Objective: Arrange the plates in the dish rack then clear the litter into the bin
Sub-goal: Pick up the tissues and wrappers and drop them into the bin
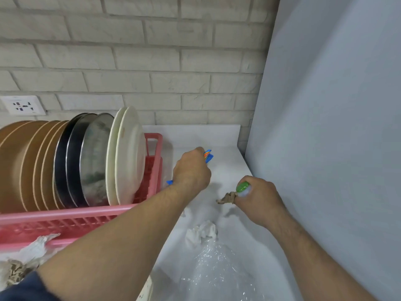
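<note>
A pink dish rack [65,213] on the left holds brown plates [23,166], dark steel plates [73,161] and two white plates [128,155], all standing on edge. My left hand [191,170] is closed on a blue wrapper [208,156] over the white counter [219,140], just right of the rack. My right hand [258,196] is closed on a green-capped piece of litter [243,187] and a brown crumpled scrap [226,197]. A crumpled white tissue [201,232] and clear plastic film [217,270] lie on the counter below my hands.
A grey wall panel [325,127] bounds the counter on the right and a white brick wall [152,61] stands behind. A wall socket [21,104] sits above the rack. More crumpled paper [28,257] lies at the front left by the rack.
</note>
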Tool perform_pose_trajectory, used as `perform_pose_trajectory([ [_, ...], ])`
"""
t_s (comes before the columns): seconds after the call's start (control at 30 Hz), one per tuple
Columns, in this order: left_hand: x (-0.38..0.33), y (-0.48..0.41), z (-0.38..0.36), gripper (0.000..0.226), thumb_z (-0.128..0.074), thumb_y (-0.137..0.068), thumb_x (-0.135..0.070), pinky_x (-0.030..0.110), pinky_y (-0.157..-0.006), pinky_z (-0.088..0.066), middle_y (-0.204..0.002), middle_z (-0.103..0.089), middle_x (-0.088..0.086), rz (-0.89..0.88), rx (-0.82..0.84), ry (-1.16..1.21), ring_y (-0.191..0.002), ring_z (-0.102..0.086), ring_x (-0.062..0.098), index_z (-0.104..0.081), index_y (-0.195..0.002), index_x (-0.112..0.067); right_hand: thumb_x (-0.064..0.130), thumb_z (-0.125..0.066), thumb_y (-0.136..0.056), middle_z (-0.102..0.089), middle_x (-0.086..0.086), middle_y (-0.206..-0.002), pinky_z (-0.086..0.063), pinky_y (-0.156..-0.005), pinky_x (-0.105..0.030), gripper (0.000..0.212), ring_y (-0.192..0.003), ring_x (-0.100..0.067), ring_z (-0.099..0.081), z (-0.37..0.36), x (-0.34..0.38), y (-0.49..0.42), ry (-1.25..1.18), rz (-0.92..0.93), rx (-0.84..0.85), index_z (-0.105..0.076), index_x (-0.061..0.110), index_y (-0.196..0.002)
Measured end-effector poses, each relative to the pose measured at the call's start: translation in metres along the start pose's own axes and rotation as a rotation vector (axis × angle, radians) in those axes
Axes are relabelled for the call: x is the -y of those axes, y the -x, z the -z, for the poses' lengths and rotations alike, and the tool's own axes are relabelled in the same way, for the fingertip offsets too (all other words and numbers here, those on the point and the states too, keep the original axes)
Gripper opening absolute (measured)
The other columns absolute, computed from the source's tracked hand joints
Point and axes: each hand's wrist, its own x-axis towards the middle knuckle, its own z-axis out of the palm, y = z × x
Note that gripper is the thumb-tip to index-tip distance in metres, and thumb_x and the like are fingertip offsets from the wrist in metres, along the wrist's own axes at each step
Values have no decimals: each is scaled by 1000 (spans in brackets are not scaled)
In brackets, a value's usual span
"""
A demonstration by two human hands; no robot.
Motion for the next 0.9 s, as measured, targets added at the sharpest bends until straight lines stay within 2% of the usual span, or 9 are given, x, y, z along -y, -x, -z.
perform_pose_trajectory([
  [0.1,-3,19,19,19,-45,-89,-4,29,-60,-36,-95,-52,6,-120,34,50,-76,-50,23,-48,-104,-14,25,-68,-71,-62,4,-73,-52,-54,-29,10,-65,-21,-60,0,12,15,-5,-13,-50,-59,29,-69],
  [0.23,3,57,46,26,-43,-95,-9,28,-64,-33,-100,-44,4,-257,87,48,-80,-46,21,-45,-120,-12,22,-68,-73,-61,5,-71,-52,-54,-30,8,-63,-19,-58,0,34,47,3,-4,-77,-60,25,-72],
  [0.3,15,77,60,23,-42,-95,-9,28,-64,-33,-98,-44,4,-314,118,58,-79,-46,21,-45,-118,-12,21,-67,-74,-61,4,-71,-53,-55,-32,7,-63,-20,-57,-3,48,68,15,2,-81,-60,24,-73],
  [0.4,44,105,83,9,-43,-93,-7,27,-58,-31,-90,-45,5,-391,140,119,-68,-42,17,-43,-98,-14,21,-66,-74,-61,4,-73,-54,-56,-33,6,-64,-20,-58,-10,71,104,20,-12,-114,-60,23,-74],
  [0.47,65,126,100,12,-45,-90,-7,25,-52,-27,-83,-44,3,-440,136,140,-62,-38,12,-39,-89,-18,21,-65,-73,-61,5,-73,-52,-54,-31,6,-64,-20,-58,-16,88,131,15,-30,-153,-60,24,-73],
  [0.57,99,158,128,8,-49,-87,-11,25,-52,-29,-78,-45,-1,-469,115,164,-65,-41,15,-44,-87,-17,23,-65,-71,-64,4,-72,-50,-52,-29,5,-65,-22,-61,-29,116,174,-20,-41,-170,-60,25,-72],
  [0.73,157,213,172,2,-53,-88,-17,33,-56,-44,-76,-59,4,-482,166,209,-64,-53,20,-53,-90,-15,26,-69,-74,-63,6,-73,-41,-47,-22,9,-64,-14,-58,-55,158,246,-14,-24,-199,-60,25,-74],
  [0.83,187,235,186,3,-53,-88,-18,25,-51,-38,-76,-58,2,-486,182,202,-60,-51,12,-53,-91,-18,25,-72,-75,-63,7,-72,-42,-45,-19,12,-62,-12,-57,-71,175,281,-22,-13,-181,-60,26,-73],
  [0.9,205,247,190,7,-54,-87,-22,23,-50,-39,-77,-59,1,-461,202,189,-60,-53,10,-56,-90,-16,25,-72,-75,-63,8,-71,-47,-49,-23,12,-62,-13,-59,-79,184,299,-41,-4,-165,-60,25,-73],
])
